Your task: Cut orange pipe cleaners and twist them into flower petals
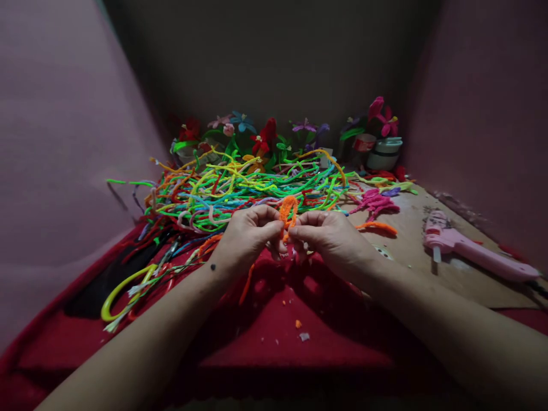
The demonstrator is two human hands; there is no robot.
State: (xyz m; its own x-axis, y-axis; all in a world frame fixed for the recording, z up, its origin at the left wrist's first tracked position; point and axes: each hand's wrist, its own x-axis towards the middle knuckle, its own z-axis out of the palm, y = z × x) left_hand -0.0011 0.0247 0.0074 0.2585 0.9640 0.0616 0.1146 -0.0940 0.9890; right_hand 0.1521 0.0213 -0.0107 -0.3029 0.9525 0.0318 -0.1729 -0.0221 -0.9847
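An orange pipe cleaner [289, 209], bent into an upright loop, is pinched between both hands at the middle of the view. My left hand [257, 228] grips its lower left side with thumb and forefinger. On the other side my right hand [321, 231] pinches the lower right of the loop. The fingers hide where the ends of the pipe cleaner meet. Just behind the hands lies a large tangled heap of pipe cleaners [240, 191] in green, yellow, blue, red and other colours.
A pink glue gun [479, 257] lies on a brown board [411, 274] at right, near bent magenta pipe cleaners [375, 202]. Yellow-handled scissors [112, 299] rest at left on the red cloth [299, 354]. Pipe-cleaner flowers [261, 140] stand along the back beside a pale container [384, 153].
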